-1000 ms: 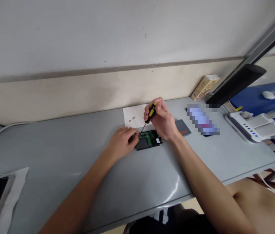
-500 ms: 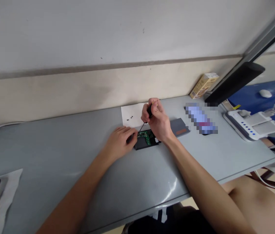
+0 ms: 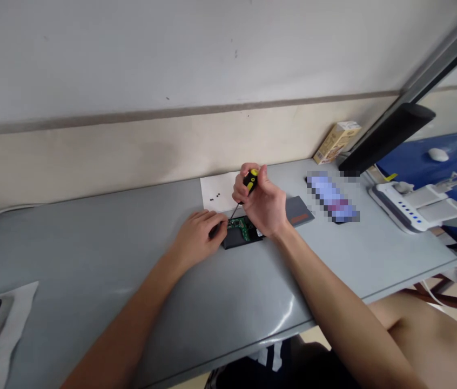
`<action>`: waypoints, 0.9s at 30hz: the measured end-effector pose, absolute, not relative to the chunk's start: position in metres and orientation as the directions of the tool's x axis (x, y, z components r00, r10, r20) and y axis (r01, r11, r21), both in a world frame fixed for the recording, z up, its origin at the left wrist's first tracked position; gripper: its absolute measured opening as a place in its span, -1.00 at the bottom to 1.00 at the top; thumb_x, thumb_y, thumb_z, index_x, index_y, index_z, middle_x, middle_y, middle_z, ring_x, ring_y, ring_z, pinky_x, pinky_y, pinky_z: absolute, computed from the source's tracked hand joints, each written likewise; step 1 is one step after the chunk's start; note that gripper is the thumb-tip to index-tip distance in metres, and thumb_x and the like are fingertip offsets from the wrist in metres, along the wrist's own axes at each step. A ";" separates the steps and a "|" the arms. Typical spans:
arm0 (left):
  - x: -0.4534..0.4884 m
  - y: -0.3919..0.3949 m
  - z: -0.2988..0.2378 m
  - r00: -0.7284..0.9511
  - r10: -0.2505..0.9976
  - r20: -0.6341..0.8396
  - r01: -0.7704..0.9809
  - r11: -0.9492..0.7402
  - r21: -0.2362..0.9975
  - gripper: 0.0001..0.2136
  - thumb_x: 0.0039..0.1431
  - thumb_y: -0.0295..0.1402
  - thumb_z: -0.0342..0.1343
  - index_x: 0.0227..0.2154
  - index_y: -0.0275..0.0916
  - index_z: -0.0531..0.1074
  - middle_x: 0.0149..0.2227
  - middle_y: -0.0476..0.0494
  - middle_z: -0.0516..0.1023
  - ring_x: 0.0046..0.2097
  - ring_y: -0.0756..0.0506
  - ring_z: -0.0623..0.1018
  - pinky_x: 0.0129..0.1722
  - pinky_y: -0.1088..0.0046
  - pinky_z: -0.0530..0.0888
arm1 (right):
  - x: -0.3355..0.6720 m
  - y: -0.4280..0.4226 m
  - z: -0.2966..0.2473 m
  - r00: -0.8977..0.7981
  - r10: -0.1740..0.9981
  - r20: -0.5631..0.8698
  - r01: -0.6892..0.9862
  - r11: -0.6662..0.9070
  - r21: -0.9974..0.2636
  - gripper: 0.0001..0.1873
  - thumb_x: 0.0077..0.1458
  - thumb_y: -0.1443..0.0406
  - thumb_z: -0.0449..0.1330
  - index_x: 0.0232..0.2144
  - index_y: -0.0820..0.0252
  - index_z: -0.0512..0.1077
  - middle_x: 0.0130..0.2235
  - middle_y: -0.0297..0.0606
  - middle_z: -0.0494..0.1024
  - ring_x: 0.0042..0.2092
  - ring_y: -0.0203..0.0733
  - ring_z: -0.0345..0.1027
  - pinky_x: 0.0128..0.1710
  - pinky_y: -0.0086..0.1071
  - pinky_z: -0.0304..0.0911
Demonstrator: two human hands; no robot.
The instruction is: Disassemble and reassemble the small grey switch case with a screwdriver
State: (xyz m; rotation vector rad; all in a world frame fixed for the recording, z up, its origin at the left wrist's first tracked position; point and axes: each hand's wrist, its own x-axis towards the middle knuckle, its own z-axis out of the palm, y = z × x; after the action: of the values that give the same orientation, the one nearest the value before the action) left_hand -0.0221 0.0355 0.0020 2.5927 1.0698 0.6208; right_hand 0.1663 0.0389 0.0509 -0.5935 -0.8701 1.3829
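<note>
While the left hand [image 3: 200, 236] is steadying an opened black case [image 3: 235, 238], the right hand [image 3: 267, 207] is holding a screwdriver [image 3: 249, 183] to its green circuit board [image 3: 237, 222].
The case is lying near the middle of the grey worktop [image 3: 102, 259], closer to the far edge than the near one. The left grip is clasping the case's left end between thumb and fingers; the right grip is wrapping the black-and-yellow handle, its shaft slanting down beside the left fingertips. Whether the tip is touching is too small to tell. White paper [image 3: 228, 185] bearing small dark pieces [image 3: 218, 195] is lying along the far edge, and a flat grey panel [image 3: 298, 207] is lying right of the case.
</note>
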 end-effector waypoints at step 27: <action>-0.022 0.036 0.001 0.615 0.741 0.270 0.614 -0.664 0.427 -0.88 0.36 -0.45 0.02 -0.25 -0.18 0.44 -0.28 -0.03 0.60 -0.23 -0.10 0.53 -0.13 0.30 0.40 | 0.161 0.037 0.051 0.006 0.983 0.184 -0.622 0.147 -0.769 -0.53 0.34 -0.14 0.02 -0.36 0.08 0.29 -0.47 -0.40 0.12 -0.49 -0.30 -0.05 -0.47 -0.38 0.09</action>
State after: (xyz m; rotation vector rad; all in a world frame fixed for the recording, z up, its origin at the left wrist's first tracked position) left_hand -0.0223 0.0356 0.0015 2.5499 1.0996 0.6214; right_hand 0.1612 0.0369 0.0508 -0.5607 -0.8221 1.3643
